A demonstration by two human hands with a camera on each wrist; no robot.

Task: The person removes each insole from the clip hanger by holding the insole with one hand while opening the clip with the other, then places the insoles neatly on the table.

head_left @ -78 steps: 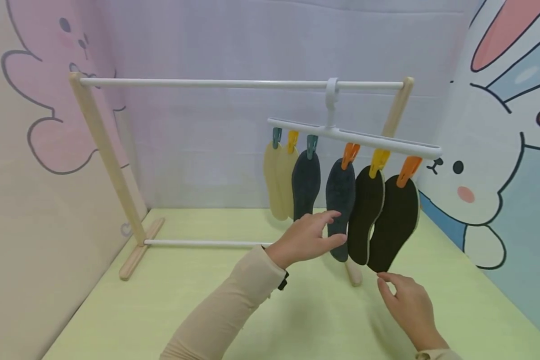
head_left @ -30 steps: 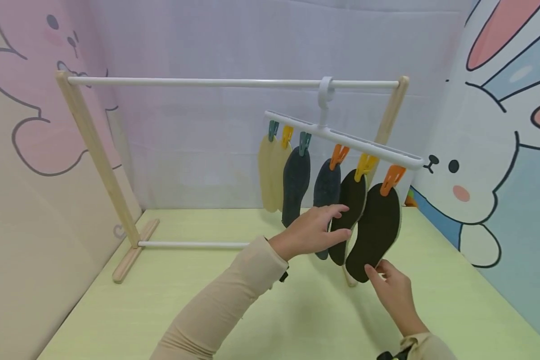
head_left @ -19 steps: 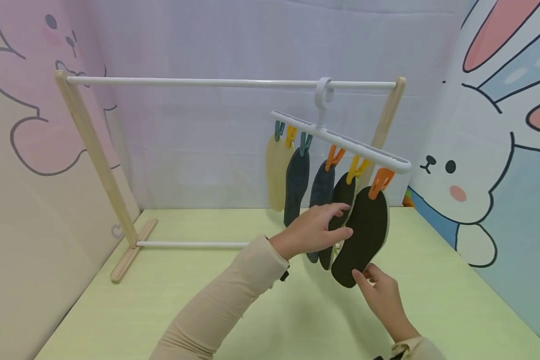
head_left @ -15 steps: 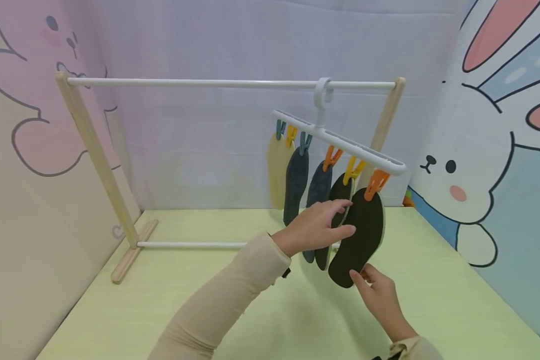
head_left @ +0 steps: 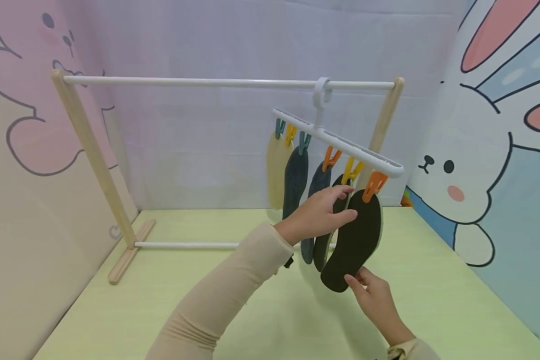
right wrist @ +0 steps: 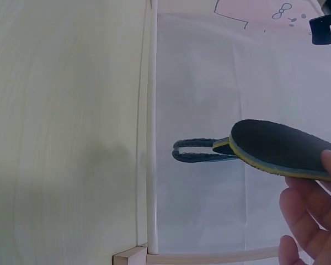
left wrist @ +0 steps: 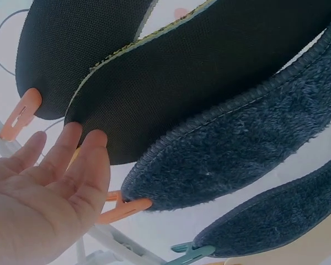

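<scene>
A pale curtain (head_left: 198, 155) spans the back, and on the right a wall panel (head_left: 522, 210) bears a big cartoon rabbit. Below spreads a light green desk (head_left: 184, 290), and on it stands a rack (head_left: 89, 140) of wooden end frames joined by white rails, one high and one low. A white hanger (head_left: 342, 143) hooks over the top rail towards its right end, its bar slanting so that the near end sits lower in the head view. Insoles hang from it in a row: at the near end the outermost black insole (head_left: 357, 240), tilted with its lower end to the left, then a second black insole (head_left: 321, 252), two dark blue insoles (head_left: 295, 180) with fuzzy faces, and at the far end pale yellow insoles (head_left: 276, 172), overlapping too closely to count. The right hand (head_left: 375, 300) pinches the outermost black insole near its lower end, thumb on one face and fingers on the other. The left hand (head_left: 317, 212) grasps nothing; its fingers are loosely extended beside the upper parts of the black insoles, and whether they touch I cannot tell. Smallest are the clips (head_left: 375, 186) gripping the insole tops, coloured orange, yellow and green.
</scene>
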